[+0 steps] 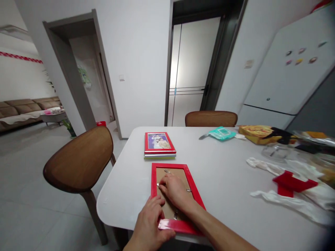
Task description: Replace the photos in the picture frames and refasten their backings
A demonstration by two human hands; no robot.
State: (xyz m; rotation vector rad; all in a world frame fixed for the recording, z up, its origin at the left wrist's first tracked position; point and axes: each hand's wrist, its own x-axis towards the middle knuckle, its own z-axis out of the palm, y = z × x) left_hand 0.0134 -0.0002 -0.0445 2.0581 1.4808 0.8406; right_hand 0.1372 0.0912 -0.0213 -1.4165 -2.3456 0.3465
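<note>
A red picture frame (195,181) lies back side up near the table's front edge, with a brown backing board (180,174) and small metal clips around it. My left hand (151,221) grips the frame's near left corner, thumb and fingers wrapped round the red edge. My right hand (172,188) rests over the backing, its fingers pinched together at the metal clip (157,184) on the left side. Another clip (188,190) shows on the right side. Beyond the frame, a red-framed photo (158,141) lies face up on another frame.
On the white table (217,174), a teal packet (222,133) and a yellow box (255,134) lie at the back right. White cloths (293,205), a red piece (293,184) and clear containers sit right. Wooden chairs stand left (81,160) and behind (211,119).
</note>
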